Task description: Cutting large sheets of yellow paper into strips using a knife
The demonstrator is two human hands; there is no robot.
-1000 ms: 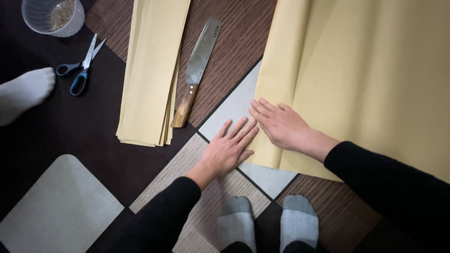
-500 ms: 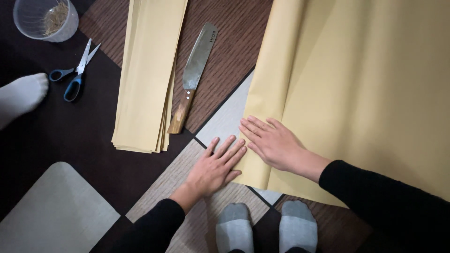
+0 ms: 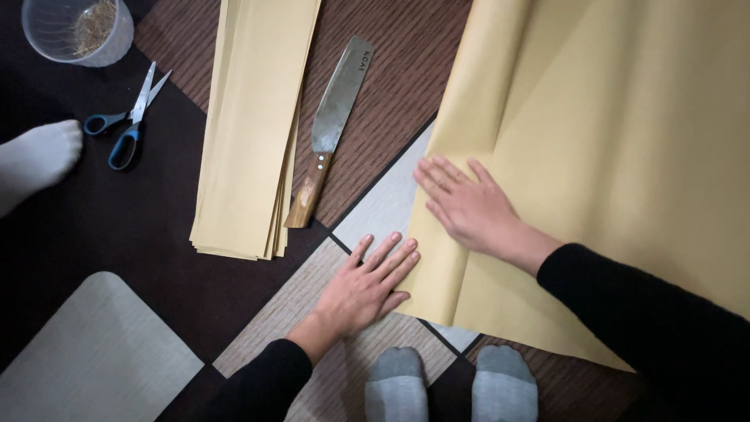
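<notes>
A stack of cut paper strips (image 3: 250,133) already lies left of the broad knife (image 3: 332,133); the big yellow sheet (image 3: 609,156) remains whole, one edge folded over. Your left hand (image 3: 363,289) lies flat and open on the floor, fingertips at the fold. Your right hand (image 3: 469,207) presses open-palmed on the folded flap, gripping nothing.

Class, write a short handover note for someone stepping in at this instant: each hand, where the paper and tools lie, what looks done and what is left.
Left hand: flat, open, on the floor at the folded edge of the large yellow sheet.
Right hand: flat, open, pressing on that sheet near its fold.
Stack of yellow strips: on the floor to the left. Knife beside it, unheld. Scissors and clear cup farther left.
Done: a pile of strips lies ready; the sheet is folded over.
Left: the big sheet is uncut.
</notes>
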